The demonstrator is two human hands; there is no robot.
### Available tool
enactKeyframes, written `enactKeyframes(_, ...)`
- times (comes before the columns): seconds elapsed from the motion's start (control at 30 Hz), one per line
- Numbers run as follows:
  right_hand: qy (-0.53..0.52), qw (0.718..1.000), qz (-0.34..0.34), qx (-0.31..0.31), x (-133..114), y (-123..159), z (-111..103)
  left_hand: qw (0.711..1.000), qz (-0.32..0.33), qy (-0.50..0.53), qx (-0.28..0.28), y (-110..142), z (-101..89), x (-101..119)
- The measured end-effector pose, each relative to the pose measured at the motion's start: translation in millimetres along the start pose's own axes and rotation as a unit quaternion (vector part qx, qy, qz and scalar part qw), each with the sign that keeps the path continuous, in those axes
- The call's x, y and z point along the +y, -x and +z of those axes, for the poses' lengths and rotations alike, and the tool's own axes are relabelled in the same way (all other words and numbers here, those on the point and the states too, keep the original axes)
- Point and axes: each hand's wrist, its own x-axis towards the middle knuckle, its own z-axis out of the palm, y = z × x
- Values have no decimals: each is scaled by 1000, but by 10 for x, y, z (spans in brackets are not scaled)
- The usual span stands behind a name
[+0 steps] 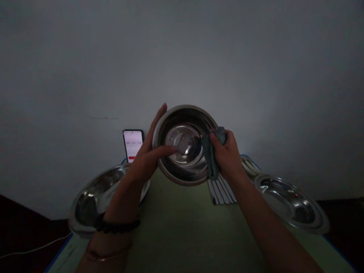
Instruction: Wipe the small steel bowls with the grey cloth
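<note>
A shiny steel bowl (182, 172) is held up above the table, tilted so that its inside faces me. My left hand (148, 155) grips it by the left side, thumb inside the bowl and fingers behind the rim. My right hand (227, 153) is closed on a dark green cloth (211, 161) with a checked edge. The cloth is pressed over the bowl's right rim, partly inside it. The right fingers behind the rim are hidden.
A larger steel basin (85, 204) stands at the left and another steel bowl (290, 203) at the right. Several flat metal strips, perhaps knife blades (223, 191), lie behind my right wrist. A phone (133, 144) showing a timer leans on the wall (182, 57) behind the green table (182, 231).
</note>
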Motion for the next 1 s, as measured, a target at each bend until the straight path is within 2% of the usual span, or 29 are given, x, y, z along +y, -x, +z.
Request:
enactKeyframes(0.07,-30,999,31,8,48,6,30,1000,25,7,-1,3,38,-21)
enactKeyframes(0.13,-28,999,25,-6,56,1,17,1000,21,10,-1,15,38,-19)
enactKeyframes(0.27,37,993,-72,-83,-47,-32,-126,996,-49,44,-54,60,-63,36)
enactKeyframes(0.33,82,977,-135,-144,-130,-31,-211,987,-95,73,-109,85,-117,63)
enactKeyframes(0.43,138,932,-197,-271,-246,4,-285,962,-171,87,-197,102,-150,78)
enactKeyframes(0.5,153,911,-220,-313,-299,33,-287,947,-212,93,-222,96,-136,78)
enactKeyframes(0.53,153,912,-224,-308,-316,44,-277,945,-224,100,-216,90,-121,79)
enactKeyframes(0.6,145,932,-217,-253,-325,48,-245,952,-221,124,-171,78,-77,88)
enactKeyframes(0.7,110,973,-163,-125,-271,18,-189,975,-143,152,-74,74,6,93)
enactKeyframes(0.8,68,993,-98,-18,-164,-32,-140,992,-62,111,-16,72,84,50)
enactKeyframes(0.9,69,994,-79,14,-95,-73,-131,998,-23,51,-7,59,115,-10)
enactKeyframes(1.0,113,987,-106,-41,-106,-90,-187,997,-46,57,-27,53,68,-12)
